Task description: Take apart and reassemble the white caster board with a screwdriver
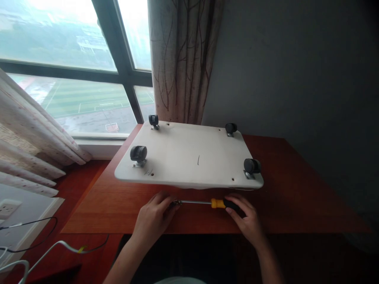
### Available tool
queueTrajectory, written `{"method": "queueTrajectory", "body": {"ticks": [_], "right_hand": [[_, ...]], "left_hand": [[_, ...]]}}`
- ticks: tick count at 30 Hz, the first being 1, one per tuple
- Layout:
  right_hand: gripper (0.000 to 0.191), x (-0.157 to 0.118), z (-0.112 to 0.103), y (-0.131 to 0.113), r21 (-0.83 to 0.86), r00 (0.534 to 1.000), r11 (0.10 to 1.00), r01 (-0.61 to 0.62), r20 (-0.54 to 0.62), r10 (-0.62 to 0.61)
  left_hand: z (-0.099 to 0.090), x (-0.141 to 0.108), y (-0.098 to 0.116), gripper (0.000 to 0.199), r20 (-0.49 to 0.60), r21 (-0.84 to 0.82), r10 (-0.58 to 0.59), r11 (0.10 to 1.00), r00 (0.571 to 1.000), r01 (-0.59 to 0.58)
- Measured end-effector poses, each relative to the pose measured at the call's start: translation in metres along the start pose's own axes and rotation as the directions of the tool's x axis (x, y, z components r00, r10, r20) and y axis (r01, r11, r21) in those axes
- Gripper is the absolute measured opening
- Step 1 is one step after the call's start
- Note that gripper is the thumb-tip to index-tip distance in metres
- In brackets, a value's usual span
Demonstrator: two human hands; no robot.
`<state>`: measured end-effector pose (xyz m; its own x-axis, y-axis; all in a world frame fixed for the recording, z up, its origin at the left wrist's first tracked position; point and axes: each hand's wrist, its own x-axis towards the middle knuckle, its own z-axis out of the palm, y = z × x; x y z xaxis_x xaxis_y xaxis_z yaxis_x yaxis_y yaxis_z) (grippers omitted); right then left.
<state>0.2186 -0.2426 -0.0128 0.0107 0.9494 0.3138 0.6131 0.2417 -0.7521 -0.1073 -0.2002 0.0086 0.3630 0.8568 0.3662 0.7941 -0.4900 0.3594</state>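
My right hand is closed around the black end of a screwdriver with a yellow and black handle. Its metal shaft lies level and points left. At the tip, my left hand pinches small metal pieces that look like screws, touching or very near the shaft's end. Just beyond both hands, a white board with rounded corners rests on the table. Black casters on metal plates stand up near its corners: front left, front right, back left and back right.
The reddish-brown wooden table extends to the right and along the front edge. A window and a patterned curtain are behind. Cables hang at lower left near a wall socket. Small dark holes dot the board.
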Motion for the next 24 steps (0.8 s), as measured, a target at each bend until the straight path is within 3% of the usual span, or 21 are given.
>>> {"method": "queueTrajectory", "body": {"ticks": [24], "right_hand": [[0.026, -0.002, -0.004, 0.003, 0.037, 0.997, 0.998, -0.052, -0.050, 0.053]], "left_hand": [[0.006, 0.014, 0.013, 0.017, 0.040, -0.058, -0.062, 0.996, 0.997, 0.064]]}}
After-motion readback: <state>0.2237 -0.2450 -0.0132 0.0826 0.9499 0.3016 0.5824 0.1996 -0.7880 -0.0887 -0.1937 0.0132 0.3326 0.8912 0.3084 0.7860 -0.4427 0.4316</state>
